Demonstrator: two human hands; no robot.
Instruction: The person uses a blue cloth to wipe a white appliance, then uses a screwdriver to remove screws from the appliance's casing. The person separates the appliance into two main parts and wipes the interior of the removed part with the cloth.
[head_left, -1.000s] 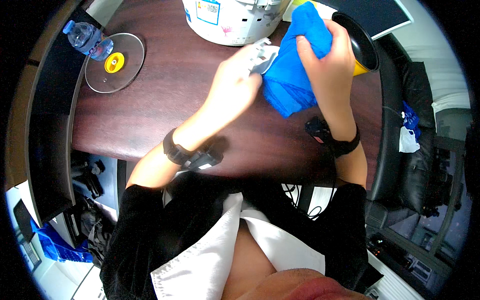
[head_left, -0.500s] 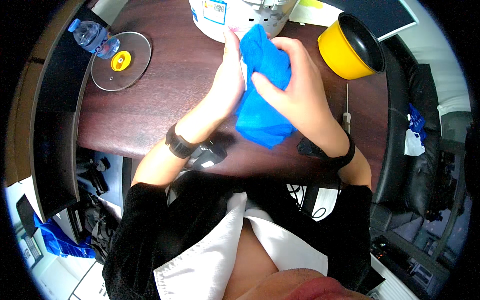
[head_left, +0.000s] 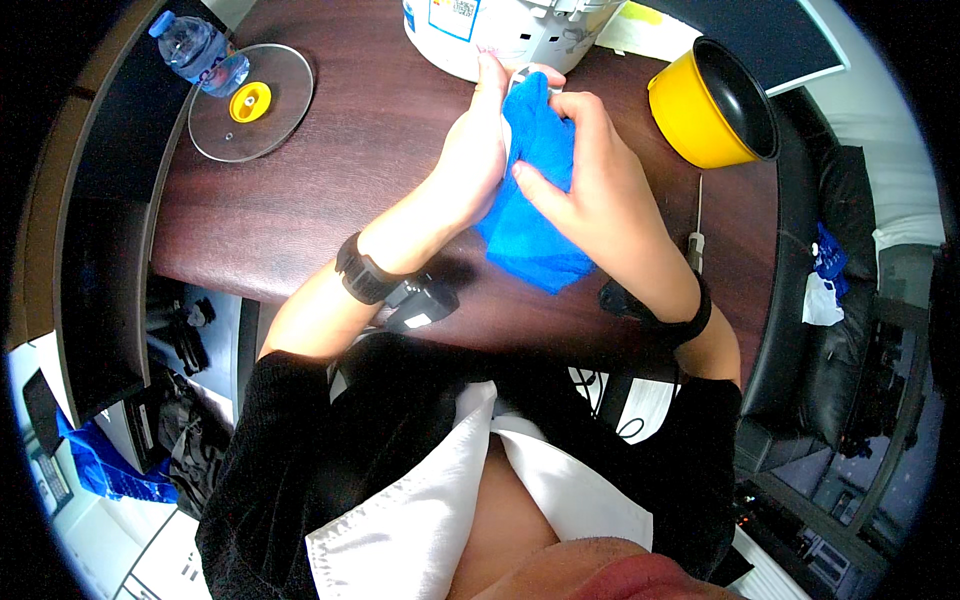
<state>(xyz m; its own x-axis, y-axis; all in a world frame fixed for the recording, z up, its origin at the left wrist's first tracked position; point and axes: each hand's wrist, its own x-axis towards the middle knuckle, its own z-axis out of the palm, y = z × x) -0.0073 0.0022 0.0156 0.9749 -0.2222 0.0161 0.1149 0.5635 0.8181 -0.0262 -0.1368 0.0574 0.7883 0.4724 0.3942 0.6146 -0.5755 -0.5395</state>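
Observation:
A bright blue cloth (head_left: 540,245) hangs between my two hands over the table. My right hand (head_left: 615,195) grips it from the right, thumb lying across its front and fingers curled round the far side. My left hand (head_left: 465,165) is cupped along the cloth's left side, with its fingers largely hidden behind. A small white piece (head_left: 521,75) shows past the cloth's upper end, between the hands; the fabric covers most of it, so its kind is unclear. Just beyond my fingertips stands a white rounded appliance (head_left: 485,50), cut off by the upper edge.
On the far left, a water bottle (head_left: 200,55) is beside a glass lid (head_left: 285,110) with a yellow knob. A yellow pot (head_left: 690,110) with a black inside is at the right. A screwdriver (head_left: 697,240) lies below it. Near my left wrist sits a black device (head_left: 425,300).
The cloth's upper end has come lower, away from the appliance, and more of the white piece shows above it. Both hands keep their hold. The whole view has shifted slightly.

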